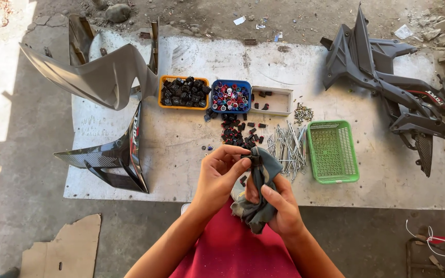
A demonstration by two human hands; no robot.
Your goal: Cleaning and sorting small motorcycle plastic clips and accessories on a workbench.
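Grey-green cloth [257, 203] is bunched in the right hand [279, 206], whose grip is closed around it from below, thumb pressed across the folds. The left hand [221, 172] comes in from the other side, its fingertips pinched shut on a small black part [254, 158] that sits at the cloth's upper edge. That part lies just above the right grip and right at the left fingertips, so the left hand is the nearer one; its long axis seems to run roughly upright, though it is too small to be sure. Both hands hang over the near edge of the bench [181, 170], touching each other through the cloth.

Beyond the grip, a scatter of small black pieces [240, 131] lies on the bench, with an orange tray [183, 93], a blue tray [230, 96] and a white tray [272, 101] farther off. Just right of the grip lie metal pins [287, 146], then a green basket [332, 151].
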